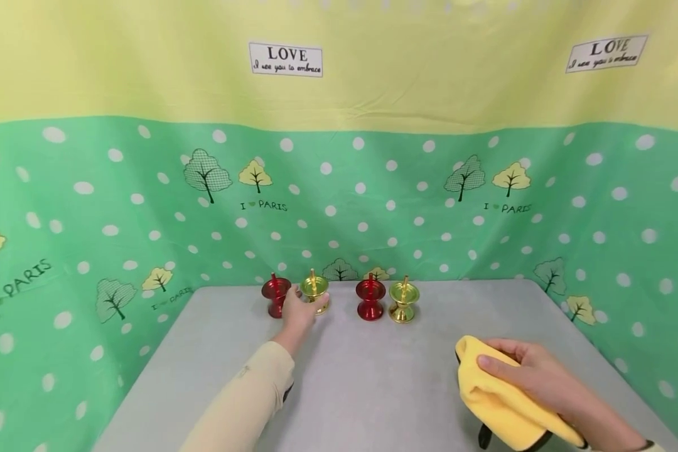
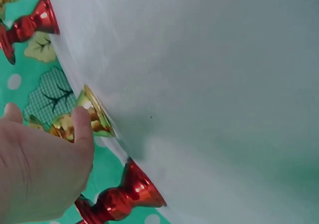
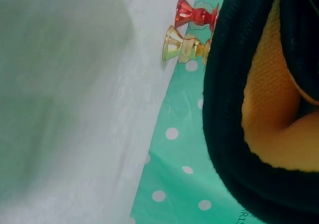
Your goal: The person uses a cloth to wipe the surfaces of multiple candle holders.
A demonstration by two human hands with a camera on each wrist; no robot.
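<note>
My left hand (image 1: 301,314) reaches to the back of the table and holds a gold candle holder (image 1: 314,285) around its narrow middle. In the left wrist view the thumb (image 2: 82,124) lies across the front of it, and the other fingers are mostly hidden. Just left of that hand stands a red candle holder (image 1: 275,290). A second red candle holder (image 1: 370,290) and a second gold candle holder (image 1: 403,294) stand side by side further right. Over the table's right side, my right hand (image 1: 542,373) grips a folded yellow cloth (image 1: 494,398) with black edging, thumb on top.
The grey table (image 1: 361,383) backs onto a green and yellow curtain (image 1: 361,207) printed with dots and trees. All the candle holders stand upright near the table's back edge, each with a short peg rising from its dish.
</note>
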